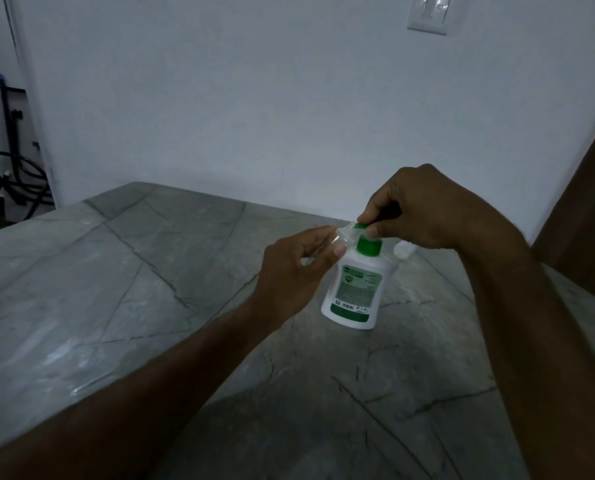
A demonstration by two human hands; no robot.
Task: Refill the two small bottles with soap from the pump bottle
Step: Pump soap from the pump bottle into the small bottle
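Observation:
A white pump bottle (355,289) with a green label and a green pump head stands on the grey stone counter (116,289). My right hand (417,209) grips the green pump head from above, fingers closed on it. My left hand (299,268) holds a small clear bottle (343,237) up against the pump's nozzle. A second small clear bottle (404,250) stands on the counter just behind the pump bottle, partly hidden by my right wrist.
The counter runs back to a white wall (254,98) close behind the bottles. A light switch plate (429,12) is on the wall at top right. Dark hoses and a stand (12,168) sit on the floor at far left. A brown panel (583,237) rises at right.

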